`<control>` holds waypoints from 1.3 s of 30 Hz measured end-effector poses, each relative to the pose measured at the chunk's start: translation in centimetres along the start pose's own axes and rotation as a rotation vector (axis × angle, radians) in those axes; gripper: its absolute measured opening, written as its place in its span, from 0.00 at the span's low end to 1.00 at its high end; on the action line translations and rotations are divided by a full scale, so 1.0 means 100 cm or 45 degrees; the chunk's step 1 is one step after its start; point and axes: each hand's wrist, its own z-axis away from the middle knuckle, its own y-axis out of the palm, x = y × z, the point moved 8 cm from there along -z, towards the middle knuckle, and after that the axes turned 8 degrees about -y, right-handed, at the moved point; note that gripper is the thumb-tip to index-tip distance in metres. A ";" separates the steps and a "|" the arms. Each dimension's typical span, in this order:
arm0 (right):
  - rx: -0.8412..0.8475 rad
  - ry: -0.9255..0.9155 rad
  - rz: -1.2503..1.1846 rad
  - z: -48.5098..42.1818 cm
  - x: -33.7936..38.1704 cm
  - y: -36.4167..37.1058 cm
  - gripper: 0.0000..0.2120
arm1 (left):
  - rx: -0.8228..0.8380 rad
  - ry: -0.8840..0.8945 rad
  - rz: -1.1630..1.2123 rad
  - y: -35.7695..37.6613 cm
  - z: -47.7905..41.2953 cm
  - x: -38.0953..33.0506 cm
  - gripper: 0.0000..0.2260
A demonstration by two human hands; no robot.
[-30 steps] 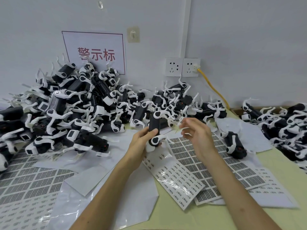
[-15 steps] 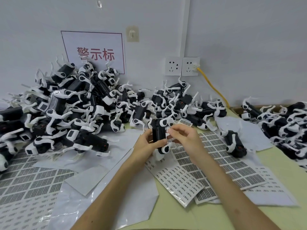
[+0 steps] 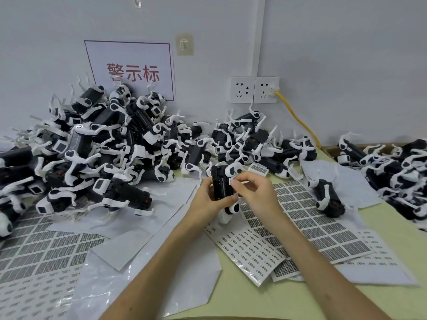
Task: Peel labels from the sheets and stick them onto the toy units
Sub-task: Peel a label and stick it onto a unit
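A pale green bench (image 3: 231,294) is standing against a grey wall (image 3: 346,54) with a red-lettered sign (image 3: 131,70) and two sockets (image 3: 254,90). A pile of toy units (image 3: 104,153) is lying at the back, with label sheets (image 3: 312,220) lying in front. The left hand (image 3: 205,202) is gripping one toy unit (image 3: 220,185) above the sheets. The right hand (image 3: 256,192) is pinching a small label (image 3: 231,181) with its fingers (image 3: 242,181) against the unit's side.
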 end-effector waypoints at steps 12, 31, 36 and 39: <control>-0.013 -0.006 0.109 0.001 0.005 -0.002 0.02 | -0.031 0.030 -0.051 0.001 0.003 -0.001 0.22; -0.016 -0.013 0.122 0.000 0.004 -0.002 0.03 | -0.084 0.086 -0.128 0.001 0.003 -0.003 0.22; -0.008 0.078 0.021 0.000 -0.004 -0.004 0.08 | -0.076 0.119 -0.185 0.001 0.003 -0.003 0.21; -0.002 0.182 0.002 0.000 -0.009 -0.010 0.19 | -0.062 0.119 -0.166 0.001 0.003 -0.004 0.20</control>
